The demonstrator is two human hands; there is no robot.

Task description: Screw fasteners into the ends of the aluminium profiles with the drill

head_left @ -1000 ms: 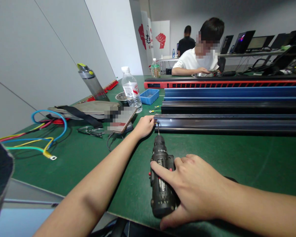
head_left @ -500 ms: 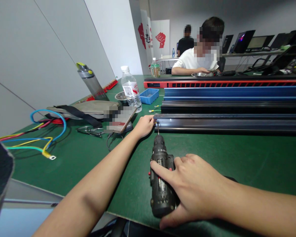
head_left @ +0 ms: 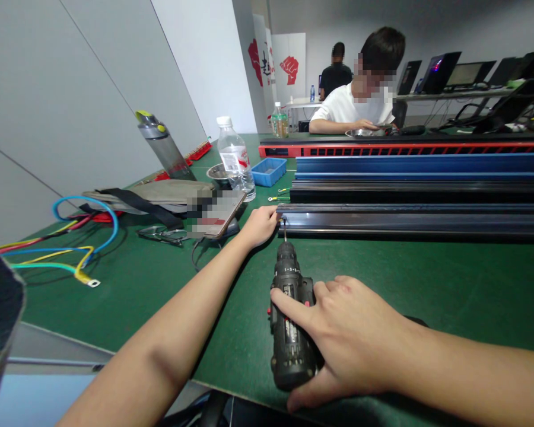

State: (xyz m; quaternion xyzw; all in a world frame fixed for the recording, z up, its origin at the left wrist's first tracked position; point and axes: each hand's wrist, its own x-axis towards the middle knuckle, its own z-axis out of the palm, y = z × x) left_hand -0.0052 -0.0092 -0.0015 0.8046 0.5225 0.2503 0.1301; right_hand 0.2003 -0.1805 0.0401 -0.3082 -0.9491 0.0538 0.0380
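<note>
My right hand [head_left: 351,338] is wrapped round a black cordless drill [head_left: 291,326], its index finger lying along the drill body. The drill points away from me, and its bit [head_left: 285,232] meets the near side of a dark metal rail [head_left: 382,222] close to the rail's left end. At that same end, my left hand [head_left: 261,225] grips the rail, with the fingertips partly hidden behind it. Just beyond lie small ring-terminal wires [head_left: 278,198], yellow-green in colour.
Behind the rail lie a black rail [head_left: 404,191], a blue rail [head_left: 404,166] and a red-slotted bar [head_left: 382,151]. To the left are a phone [head_left: 222,216], a bag [head_left: 160,198], a water bottle [head_left: 235,160], a blue tray [head_left: 269,172] and cables [head_left: 84,255]. A person [head_left: 356,101] sits opposite.
Hardly anything differs. The view has shifted very slightly; both hands, the drill and the rail keep their places relative to one another.
</note>
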